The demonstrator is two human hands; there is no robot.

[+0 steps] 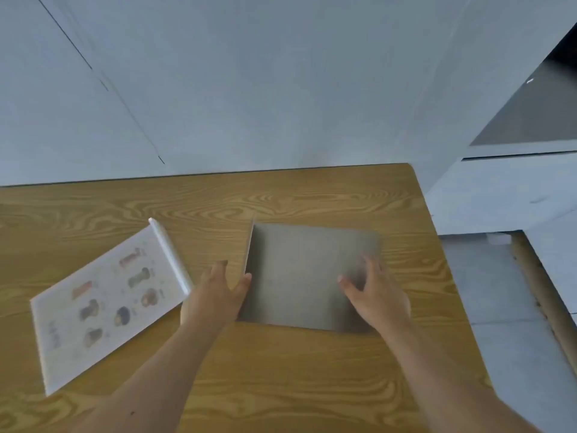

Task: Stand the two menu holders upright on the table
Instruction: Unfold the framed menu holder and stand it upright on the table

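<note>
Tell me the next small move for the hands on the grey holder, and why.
Probably tip the grey menu holder up onto its base. It lies flat on the table, with the left hand at its left edge and the right hand resting on its right side. The printed menu holder also lies flat.

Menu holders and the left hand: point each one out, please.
Printed menu holder [103, 304], head view, middle of its picture face.
Grey menu holder [299, 276], head view, bare centre of its panel.
Left hand [215, 295], head view, back of hand.

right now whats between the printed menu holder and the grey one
In the head view, the left hand lies between the printed menu holder and the grey menu holder, over bare table.
</note>
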